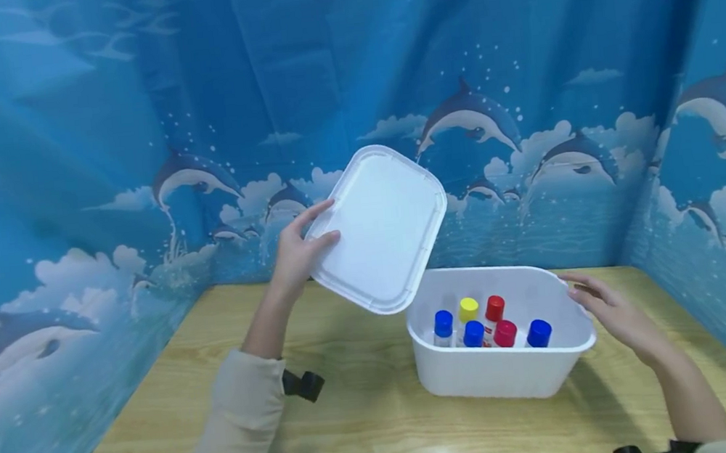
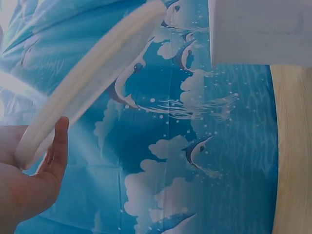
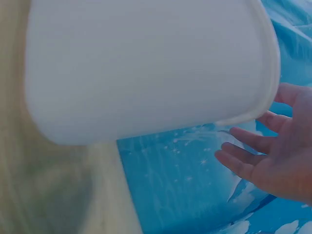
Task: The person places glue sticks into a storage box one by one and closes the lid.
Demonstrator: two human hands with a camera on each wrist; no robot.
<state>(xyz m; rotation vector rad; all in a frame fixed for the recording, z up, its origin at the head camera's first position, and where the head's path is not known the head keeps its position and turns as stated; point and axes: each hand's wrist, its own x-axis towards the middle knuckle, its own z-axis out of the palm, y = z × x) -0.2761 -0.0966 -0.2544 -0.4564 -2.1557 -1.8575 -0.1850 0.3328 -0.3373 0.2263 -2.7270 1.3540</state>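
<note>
My left hand [image 1: 296, 251] grips a white rectangular lid [image 1: 379, 228] by its left edge, thumb on the near face. The lid is tilted up in the air, its lower right corner overlapping the left rim of a white plastic tub [image 1: 496, 378] in the head view. Several small bottles stand in the tub, with blue caps [image 1: 442, 323], a yellow cap [image 1: 469, 309] and red caps [image 1: 505, 333]; their lower parts are hidden by the front wall. At the tub's right rim is my right hand [image 1: 614, 312], its loosely extended fingers [image 3: 251, 141] spread at the rim's corner in the right wrist view.
The tub stands on a light wooden table [image 1: 347, 403]. Behind the table and along both sides hangs a blue curtain [image 1: 321, 63] printed with dolphins. Dark wrist straps [image 1: 302, 385] are on both arms.
</note>
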